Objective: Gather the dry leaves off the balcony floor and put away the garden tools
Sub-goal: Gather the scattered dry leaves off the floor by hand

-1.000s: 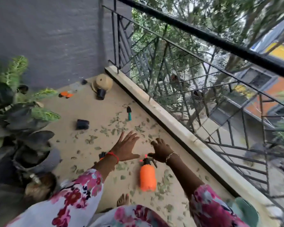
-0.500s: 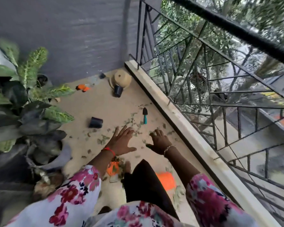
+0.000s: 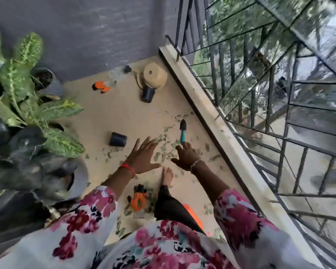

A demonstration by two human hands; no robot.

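Dry leaves (image 3: 164, 144) lie scattered on the tan balcony floor ahead of my feet. A small trowel with a teal handle (image 3: 182, 131) lies among them near the ledge. My left hand (image 3: 144, 157) is stretched out flat above the leaves, fingers spread, holding nothing. My right hand (image 3: 186, 156) reaches out with loosely bent fingers just short of the trowel handle, also empty. An orange and black garden tool (image 3: 138, 199) lies by my left foot. The orange spray bottle (image 3: 193, 214) is mostly hidden behind my leg.
A beige pot (image 3: 153, 77) and a black pot (image 3: 148, 94) lie near the far corner. Another black pot (image 3: 117, 139) lies mid-floor, and a small orange tool (image 3: 101, 86) by the wall. Potted plants (image 3: 27, 105) crowd the left. The ledge (image 3: 211, 121) and railing (image 3: 260, 78) run along the right.
I have stepped forward along the balcony. Both hands have moved toward the leaves and trowel, and the spray bottle has slipped behind my leg.
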